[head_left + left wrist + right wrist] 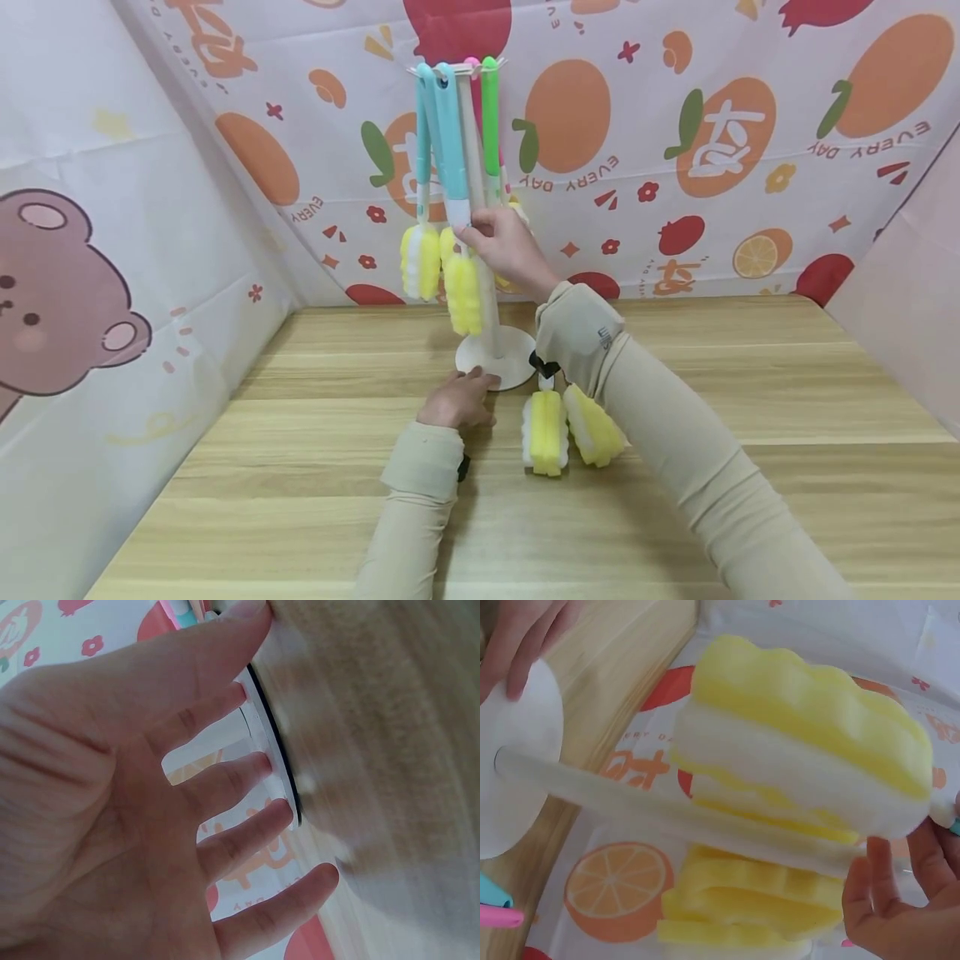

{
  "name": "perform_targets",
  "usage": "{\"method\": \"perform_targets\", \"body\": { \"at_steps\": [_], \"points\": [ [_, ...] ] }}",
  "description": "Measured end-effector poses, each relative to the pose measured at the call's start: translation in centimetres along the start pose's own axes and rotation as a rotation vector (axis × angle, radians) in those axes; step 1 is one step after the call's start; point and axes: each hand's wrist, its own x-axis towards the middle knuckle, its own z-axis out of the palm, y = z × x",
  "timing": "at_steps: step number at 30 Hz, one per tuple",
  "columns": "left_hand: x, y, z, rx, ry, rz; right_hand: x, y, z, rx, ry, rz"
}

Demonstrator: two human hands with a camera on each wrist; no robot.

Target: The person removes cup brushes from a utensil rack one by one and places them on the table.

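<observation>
A white stand (489, 321) holds hanging sponge brushes with blue, green and pink handles. My right hand (508, 248) pinches the white neck of a front blue-handled brush (452, 137), whose yellow sponge (463, 298) hangs below the fingers. In the right wrist view, the right fingers (881, 877) are at the end of a yellow and white sponge (802, 742), beside the pole (667, 817). My left hand (457, 400) rests on the near left edge of the round base (510, 371). Spread fingers (232, 776) touch the base's rim (274, 742) in the left wrist view.
Two more sponge brushes, one upright in view (546, 433) and one slanted (594, 425), lie on the wooden table (315, 467) near the right forearm, which covers their handles. Behind the stand hangs a fruit-print cloth (645, 217); a bear-print cloth (187, 275) is at the left.
</observation>
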Motion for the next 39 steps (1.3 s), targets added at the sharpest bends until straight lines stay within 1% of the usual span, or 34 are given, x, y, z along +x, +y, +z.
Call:
{"method": "perform_targets", "body": {
  "at_steps": [2,5,9,12,18,25,32,39],
  "points": [
    [0.1,0.0,0.0,-0.004,-0.007,-0.006,-0.1,0.4,0.0,-0.039,0.038,-0.037],
    [0.1,-0.1,0.0,-0.009,-0.013,-0.007,-0.4,0.9,0.1,-0.054,0.082,-0.071],
    [0.1,-0.2,0.1,-0.010,-0.007,-0.002,-0.5,1.0,0.4,-0.060,0.101,-0.104],
    [0.1,-0.4,0.2,-0.011,-0.001,-0.003,-0.5,0.9,0.6,-0.062,0.093,-0.101],
    [-0.1,-0.6,0.3,-0.014,-0.011,-0.012,-0.7,1.0,0.8,-0.050,0.084,-0.053],
    [-0.1,-0.5,0.5,-0.009,-0.002,0.000,-0.8,1.1,1.0,-0.073,0.090,-0.081],
    [0.0,-0.3,0.5,-0.007,0.004,0.004,-0.7,0.8,0.3,-0.104,0.078,-0.074],
    [0.1,-0.1,0.1,0.010,0.012,0.016,-0.4,0.4,-0.4,-0.089,0.090,-0.077]
  ]
}}
